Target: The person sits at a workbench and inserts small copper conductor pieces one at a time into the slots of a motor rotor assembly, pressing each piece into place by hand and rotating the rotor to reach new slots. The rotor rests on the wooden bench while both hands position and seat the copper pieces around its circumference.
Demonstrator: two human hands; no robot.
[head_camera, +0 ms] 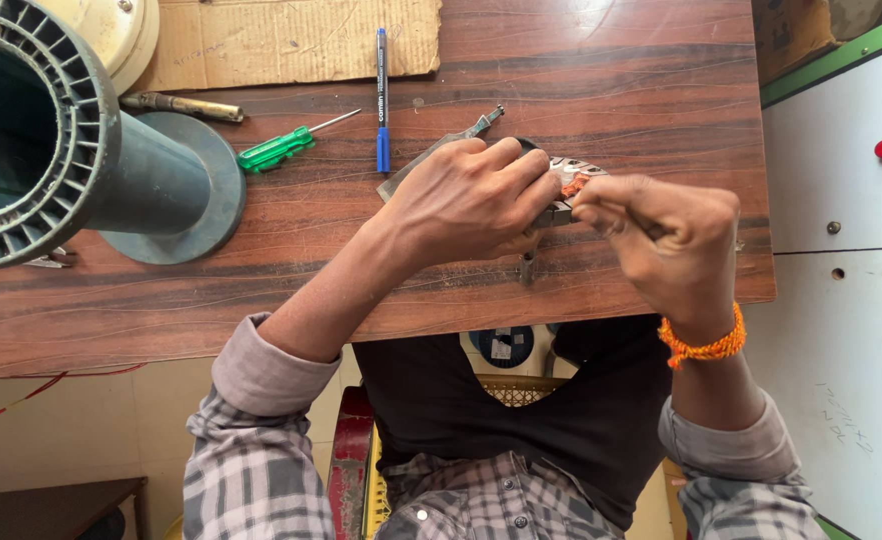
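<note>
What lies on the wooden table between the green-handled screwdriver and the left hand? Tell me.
In the head view, a blue pen lies between the green-handled screwdriver and the left hand, on the brown wooden table.

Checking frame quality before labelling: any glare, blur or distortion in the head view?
Head view: soft glare patch on the wooden table at the top edge; right hand slightly motion-blurred, left hand sharper; the small metal part between them is mostly hidden; wide-angle bending swells the green spool at left; lighting even, shadows faint.

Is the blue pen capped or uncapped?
Capped: the blue pen lies on the wooden table with its cap covering one end.
</note>
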